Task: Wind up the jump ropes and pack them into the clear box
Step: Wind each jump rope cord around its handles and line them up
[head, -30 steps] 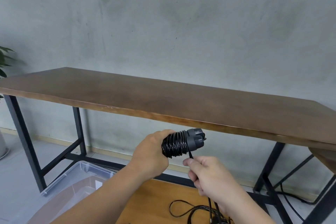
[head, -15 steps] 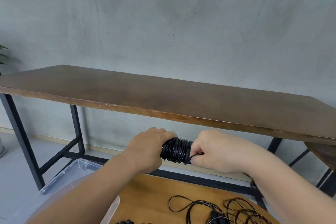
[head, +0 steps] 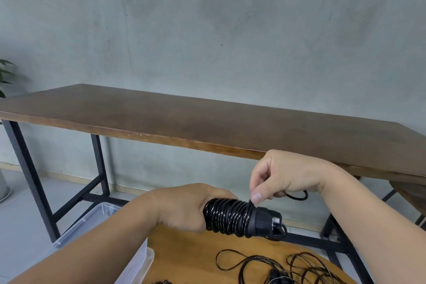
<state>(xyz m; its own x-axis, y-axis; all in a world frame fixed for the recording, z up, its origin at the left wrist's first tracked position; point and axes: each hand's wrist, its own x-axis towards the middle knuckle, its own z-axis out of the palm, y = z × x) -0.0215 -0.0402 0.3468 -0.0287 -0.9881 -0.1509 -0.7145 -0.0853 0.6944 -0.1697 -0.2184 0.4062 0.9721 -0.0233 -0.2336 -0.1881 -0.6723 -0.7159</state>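
Observation:
My left hand grips the black jump rope handles, which have black cord wound tightly round them in many turns. My right hand is just above the bundle and pinches the cord's free end between thumb and forefinger; a small loop of cord sticks out behind that hand. More loose black jump ropes lie tangled on the light wooden table below. The clear box stands at the lower left, partly hidden by my left forearm.
A long dark wooden table on black metal legs runs across in front of a grey wall. A plant's leaves show at the far left edge. The floor is pale grey.
My right hand has risen from wrapping round the handle end to above the bundle, pulling the cord end up. The handle tip, covered half a second ago, shows again.

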